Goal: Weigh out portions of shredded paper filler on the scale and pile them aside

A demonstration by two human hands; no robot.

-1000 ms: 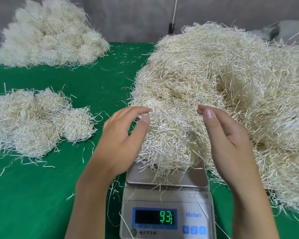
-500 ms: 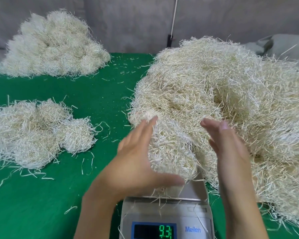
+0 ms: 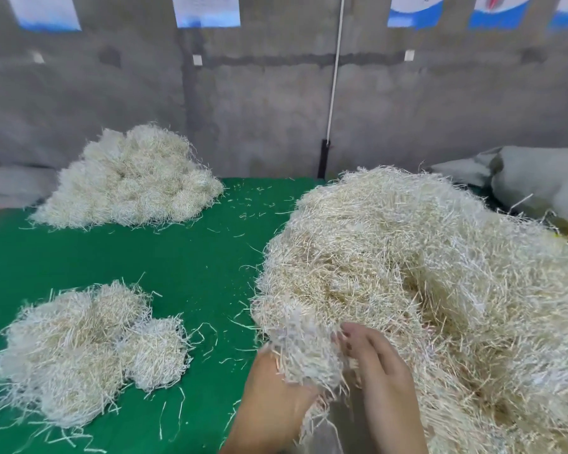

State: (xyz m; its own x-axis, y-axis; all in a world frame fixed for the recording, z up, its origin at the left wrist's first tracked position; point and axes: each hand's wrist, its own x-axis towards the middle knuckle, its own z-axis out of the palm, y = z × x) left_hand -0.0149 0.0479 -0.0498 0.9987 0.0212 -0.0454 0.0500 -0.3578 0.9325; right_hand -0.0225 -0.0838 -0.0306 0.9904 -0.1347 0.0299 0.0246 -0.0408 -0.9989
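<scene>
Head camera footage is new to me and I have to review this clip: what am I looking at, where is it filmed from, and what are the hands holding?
The camera sits on a person's head, looking down at their own bare hands. The left hand and right hand cup a clump of shredded paper between them, beside the big loose heap. On the green table lie a near pile of portions and a far pile. The scale is barely visible here.

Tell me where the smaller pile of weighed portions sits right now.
In the head view, the smaller pile lies near-left on the green table, left of the left hand, in front of the far pile.
</scene>
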